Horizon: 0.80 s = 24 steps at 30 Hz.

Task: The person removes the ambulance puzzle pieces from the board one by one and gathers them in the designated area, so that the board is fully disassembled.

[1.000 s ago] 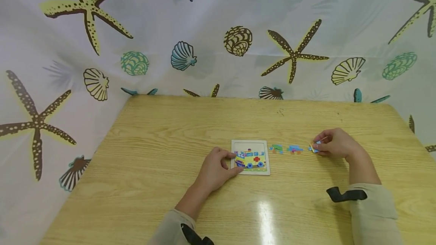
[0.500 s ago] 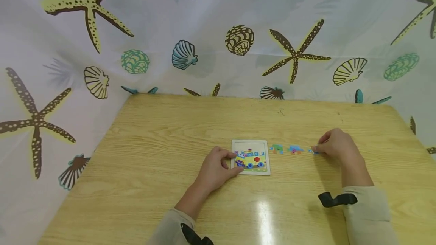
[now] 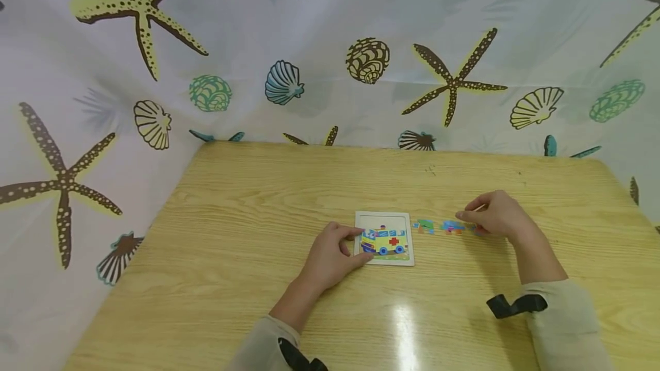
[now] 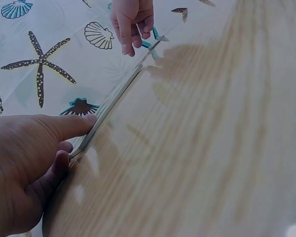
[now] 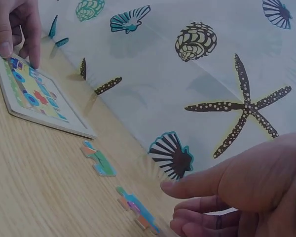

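A small square jigsaw board (image 3: pixel 384 220) in a pale frame, with a yellow ambulance picture, lies on the table. My left hand (image 3: pixel 330 253) holds it by its left edge, thumb over the lower corner and fingers at the side. To its right lie a green and blue puzzle piece (image 3: pixel 425 225) and a blue piece with a purple spot (image 3: pixel 453 227). My right hand (image 3: pixel 497 213) is above the right end of this row, its thumb and fingertips apart with nothing between them in the right wrist view. A third blue piece (image 3: pixel 472 228) lies partly hidden under it.
The wooden table (image 3: pixel 258 199) reaches back to a white curtain (image 3: pixel 319 27) printed with starfish and shells, which also hangs along the left side. Black straps (image 3: pixel 517 306) are on both sleeves.
My right hand held the third piece up, lowered it to the table at the row's right end and let go. It has now shifted slightly left. My left hand stays on the board.
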Motion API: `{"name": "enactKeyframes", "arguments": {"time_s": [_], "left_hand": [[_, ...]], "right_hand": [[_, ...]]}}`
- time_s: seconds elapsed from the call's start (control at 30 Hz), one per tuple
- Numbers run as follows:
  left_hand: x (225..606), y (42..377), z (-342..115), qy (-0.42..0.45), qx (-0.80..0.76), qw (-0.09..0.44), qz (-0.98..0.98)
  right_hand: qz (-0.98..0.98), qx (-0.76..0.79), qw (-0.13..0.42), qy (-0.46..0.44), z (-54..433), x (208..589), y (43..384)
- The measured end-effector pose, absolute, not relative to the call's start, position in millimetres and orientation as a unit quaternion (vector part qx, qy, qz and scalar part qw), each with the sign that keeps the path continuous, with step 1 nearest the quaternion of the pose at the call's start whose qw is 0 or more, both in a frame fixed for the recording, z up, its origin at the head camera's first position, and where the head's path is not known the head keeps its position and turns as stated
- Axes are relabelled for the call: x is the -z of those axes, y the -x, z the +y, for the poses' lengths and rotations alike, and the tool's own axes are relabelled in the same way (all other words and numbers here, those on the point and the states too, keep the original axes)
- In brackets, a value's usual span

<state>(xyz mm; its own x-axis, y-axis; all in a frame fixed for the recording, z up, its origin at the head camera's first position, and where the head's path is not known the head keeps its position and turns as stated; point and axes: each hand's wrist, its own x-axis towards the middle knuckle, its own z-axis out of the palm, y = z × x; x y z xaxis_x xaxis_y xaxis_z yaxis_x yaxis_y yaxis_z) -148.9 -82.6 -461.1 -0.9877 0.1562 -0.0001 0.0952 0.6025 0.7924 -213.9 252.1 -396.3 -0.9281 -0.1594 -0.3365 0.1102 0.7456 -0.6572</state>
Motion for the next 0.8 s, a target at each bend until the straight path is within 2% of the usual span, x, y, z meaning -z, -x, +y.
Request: {"name": "enactKeyframes", "arguments": {"time_s": [0.3,0.8], "left_hand": [[461,149,-84,-0.071,-0.437,0.037,0.896],[461,149,-84,-0.072,-0.44,0.038,0.894]], "right_hand": [[0.898,0.384,0.203,0.07,223,402,219],[0.902,0.351,0.193,0.162,173,403,218]]}}
